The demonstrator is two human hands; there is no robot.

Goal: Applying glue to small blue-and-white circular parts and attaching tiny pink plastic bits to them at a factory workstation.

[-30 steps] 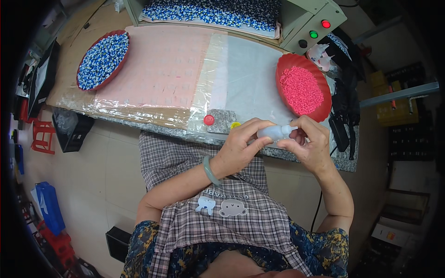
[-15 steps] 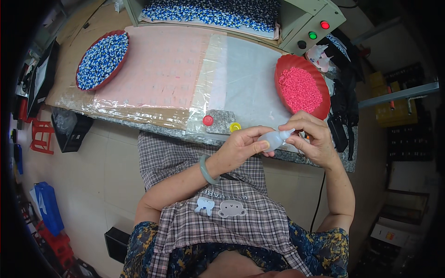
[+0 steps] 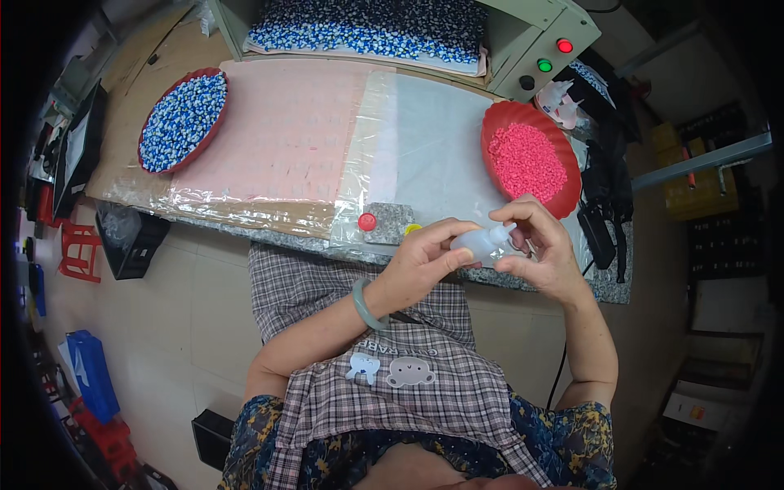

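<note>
My left hand [image 3: 420, 261] is closed around a small translucent squeeze bottle [image 3: 480, 244], thumb on its near side. The bottle lies tilted, its neck toward the right. Around the neck end curve the fingers of my right hand [image 3: 557, 263], the forefinger and thumb spread apart above and below it. Whether the inner fingers touch the neck is hidden. Just beyond my left hand, a red round cap [image 3: 367, 222] sits at the edge of a small grey stone slab [image 3: 389, 219]. A yellow round cap [image 3: 413, 229] is partly covered by that hand.
A red bowl [image 3: 496, 167] of pink pellets stands right; another red bowl [image 3: 222, 122] of blue-and-white pieces stands left. At the back is a machine housing [image 3: 555, 33] with lit buttons, more pieces inside. White nozzle bottles [image 3: 557, 102] and black straps [image 3: 608, 188] lie far right.
My right forefinger and thumb, pinching the nozzle end before, have spread apart around the bottle's neck. The left hand keeps its hold. The whole view has shifted slightly.
</note>
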